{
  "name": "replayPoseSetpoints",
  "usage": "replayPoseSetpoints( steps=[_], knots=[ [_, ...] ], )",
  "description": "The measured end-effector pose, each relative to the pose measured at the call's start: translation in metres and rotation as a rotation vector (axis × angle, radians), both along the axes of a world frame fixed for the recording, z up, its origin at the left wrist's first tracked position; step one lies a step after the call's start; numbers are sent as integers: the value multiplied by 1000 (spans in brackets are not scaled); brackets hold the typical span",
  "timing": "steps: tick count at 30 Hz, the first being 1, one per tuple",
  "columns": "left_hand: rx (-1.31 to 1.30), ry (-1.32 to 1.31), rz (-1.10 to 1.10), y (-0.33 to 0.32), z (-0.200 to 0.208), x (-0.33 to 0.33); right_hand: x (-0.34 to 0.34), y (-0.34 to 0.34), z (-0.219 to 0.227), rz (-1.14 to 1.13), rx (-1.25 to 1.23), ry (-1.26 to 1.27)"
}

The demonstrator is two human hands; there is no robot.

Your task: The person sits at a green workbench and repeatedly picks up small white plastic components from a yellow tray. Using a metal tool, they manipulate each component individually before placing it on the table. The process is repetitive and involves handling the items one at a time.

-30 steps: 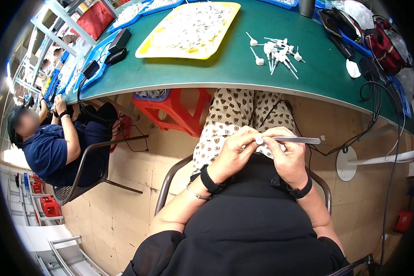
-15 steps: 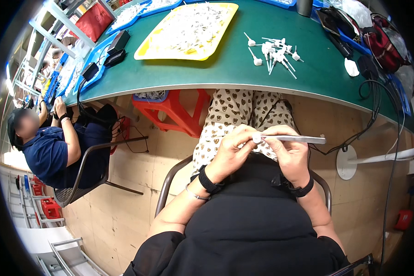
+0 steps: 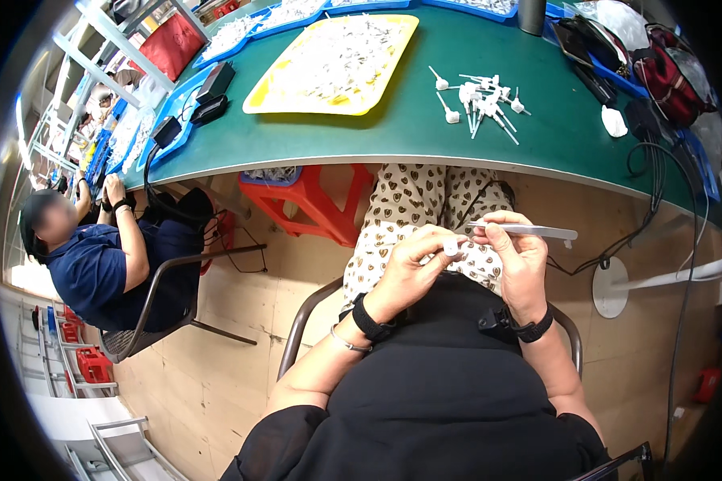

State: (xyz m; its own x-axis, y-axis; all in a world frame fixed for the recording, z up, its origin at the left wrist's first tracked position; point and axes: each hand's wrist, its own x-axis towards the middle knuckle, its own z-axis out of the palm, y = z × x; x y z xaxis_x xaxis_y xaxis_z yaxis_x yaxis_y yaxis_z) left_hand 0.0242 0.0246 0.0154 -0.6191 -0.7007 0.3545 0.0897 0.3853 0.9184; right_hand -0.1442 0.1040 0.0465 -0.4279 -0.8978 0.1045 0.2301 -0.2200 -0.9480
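Observation:
Above my lap, my left hand (image 3: 413,268) pinches a small white plastic piece (image 3: 451,247) between thumb and fingertips. Just to its right, my right hand (image 3: 520,264) grips a pair of metal tweezers (image 3: 541,231), thumb and fingers closed round them. Their tips point left and lie a little above the white piece, apart from it. Whether anything tiny sits between the tips is too small to tell. Beyond my hands, a loose pile of white plastic pieces with thin stems (image 3: 487,104) lies on the green table (image 3: 313,144).
A yellow tray (image 3: 253,106) heaped with small white parts stands on the table, with blue trays (image 3: 249,32) behind it. Cables (image 3: 658,192) hang at the right table edge. A red stool (image 3: 333,216) is under the table. A seated person (image 3: 96,264) works at the left.
My right hand has drawn up and away from my left, so the tweezers no longer touch the white piece. My left hand still holds that piece. The whole view has shifted slightly.

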Motion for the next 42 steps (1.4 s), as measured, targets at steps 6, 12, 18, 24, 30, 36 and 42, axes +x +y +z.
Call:
replayPoseSetpoints(
  steps=[6,12,18,24,30,36,42],
  knots=[
    [-375,-34,184,-1,8,-1,-3,-2,-3,-2,-3,-9],
    [-501,-108,244,4,9,0,-3,-2,-3,-1,-5,-27],
    [-490,-131,255,4,6,-1,-3,-1,-3,5,18,-29],
    [-469,-153,267,6,9,-1,-2,-1,-3,3,23,-25],
    [-402,-37,315,-14,42,0,-3,-3,-3,-45,-32,-32],
    [-601,131,495,-75,110,0,-1,0,1,-54,-41,-10],
    [-825,-131,381,-61,113,-10,-2,2,3,-80,-102,-35]
  ],
)
